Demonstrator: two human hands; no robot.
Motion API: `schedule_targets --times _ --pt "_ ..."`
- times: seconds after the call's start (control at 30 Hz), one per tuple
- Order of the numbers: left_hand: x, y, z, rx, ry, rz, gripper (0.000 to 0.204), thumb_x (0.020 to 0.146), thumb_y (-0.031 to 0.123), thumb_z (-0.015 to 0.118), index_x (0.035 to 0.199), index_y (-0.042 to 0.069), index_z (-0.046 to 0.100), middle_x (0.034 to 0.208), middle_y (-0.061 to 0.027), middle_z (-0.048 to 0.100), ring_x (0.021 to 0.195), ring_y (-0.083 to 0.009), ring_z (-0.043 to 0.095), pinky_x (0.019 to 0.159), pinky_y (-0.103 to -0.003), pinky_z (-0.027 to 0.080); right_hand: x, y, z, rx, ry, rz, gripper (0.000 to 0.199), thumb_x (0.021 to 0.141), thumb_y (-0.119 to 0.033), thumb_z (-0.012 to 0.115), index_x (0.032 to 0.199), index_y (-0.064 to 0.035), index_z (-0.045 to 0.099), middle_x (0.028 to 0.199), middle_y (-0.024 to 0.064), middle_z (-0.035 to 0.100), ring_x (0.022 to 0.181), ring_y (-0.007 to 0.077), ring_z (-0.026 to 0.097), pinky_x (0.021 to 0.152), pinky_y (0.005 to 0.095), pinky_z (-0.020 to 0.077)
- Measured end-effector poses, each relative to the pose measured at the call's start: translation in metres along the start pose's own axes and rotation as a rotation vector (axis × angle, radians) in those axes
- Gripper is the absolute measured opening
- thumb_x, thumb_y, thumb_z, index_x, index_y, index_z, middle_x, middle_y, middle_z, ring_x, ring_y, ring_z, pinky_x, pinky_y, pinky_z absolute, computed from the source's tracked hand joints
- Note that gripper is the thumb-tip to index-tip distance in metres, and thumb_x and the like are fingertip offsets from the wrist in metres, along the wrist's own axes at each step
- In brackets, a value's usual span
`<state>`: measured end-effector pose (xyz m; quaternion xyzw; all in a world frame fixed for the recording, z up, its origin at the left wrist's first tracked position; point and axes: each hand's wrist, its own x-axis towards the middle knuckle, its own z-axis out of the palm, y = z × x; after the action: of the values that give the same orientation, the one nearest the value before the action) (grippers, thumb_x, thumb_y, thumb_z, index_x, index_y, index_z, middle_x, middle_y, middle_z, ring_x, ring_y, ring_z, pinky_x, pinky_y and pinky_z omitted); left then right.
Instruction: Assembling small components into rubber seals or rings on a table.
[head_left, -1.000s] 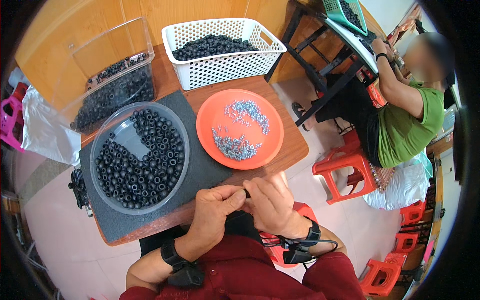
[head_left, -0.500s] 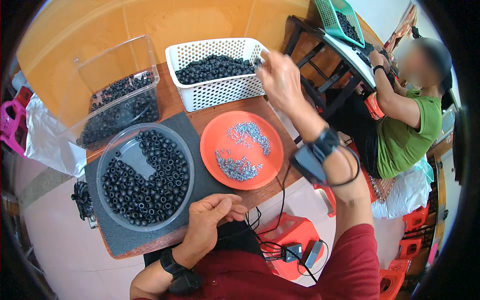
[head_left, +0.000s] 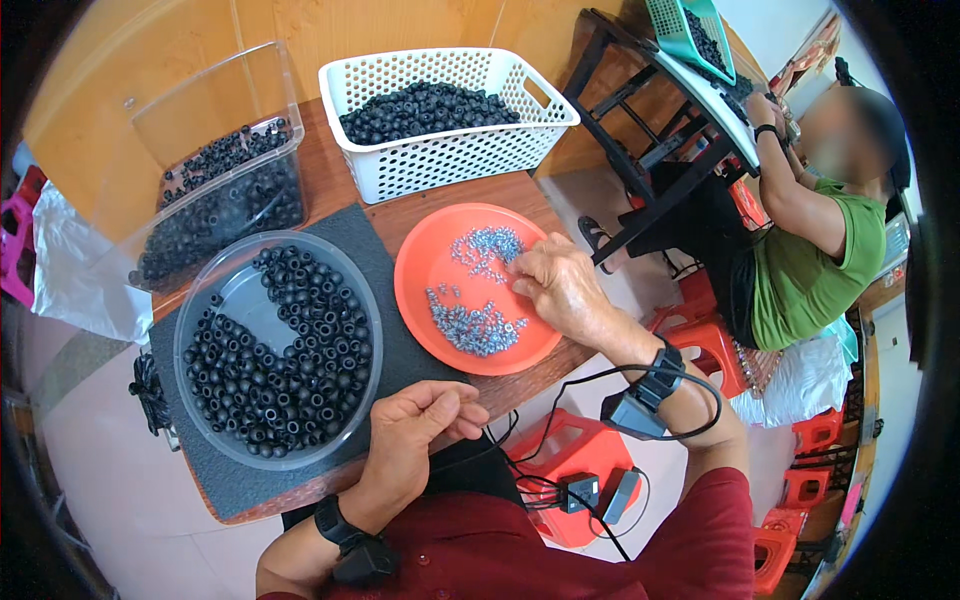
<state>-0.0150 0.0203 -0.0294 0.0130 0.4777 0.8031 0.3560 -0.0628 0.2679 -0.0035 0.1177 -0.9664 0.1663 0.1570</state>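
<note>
Fingertips of right hand (head_left: 565, 290) touch screws (head_left: 480, 325) on orange plate (head_left: 425, 270).

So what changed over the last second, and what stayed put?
The right hand left the left hand at the table edge, reached out to the white basket, then came back to the orange plate, fingertips now at the small silvery parts. Whether it let something go at the basket cannot be told. The left hand stayed at the near edge, fingers curled. Clear bowl of black rings unmoved.
</note>
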Motion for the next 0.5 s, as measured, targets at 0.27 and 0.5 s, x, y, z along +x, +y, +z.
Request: schedule_targets --times 0.27,0.5 --pt "-0.003 0.002 0.002 0.001 0.017 -0.008 0.025 0.091 0.019 0.056 0.101 -0.003 0.062 0.086 -0.013 0.068 0.068 -0.0142 0.063 0.065 -0.025 0.051 -0.003 0.003 0.019 -0.118 0.014 -0.139 0.016 0.062 -0.003 0.069 0.076 -0.0027 0.061 0.069 0.0099 0.053 0.068 0.0281 0.05 0.06 0.0386 0.0421" --pt "-0.002 0.003 0.002 0.007 0.019 -0.003 0.025 0.091 0.02 0.055 0.101 -0.002 0.062 0.085 -0.0124 0.067 0.068 -0.0139 0.063 0.064 -0.024 0.051 -0.003 -0.003 0.018 -0.077 -0.009 -0.131 0.017 0.062 -0.003 0.07 0.075 -0.0022 0.059 0.069 0.0101 0.053 0.067 0.0285 0.049 0.061 0.0386 0.0414"
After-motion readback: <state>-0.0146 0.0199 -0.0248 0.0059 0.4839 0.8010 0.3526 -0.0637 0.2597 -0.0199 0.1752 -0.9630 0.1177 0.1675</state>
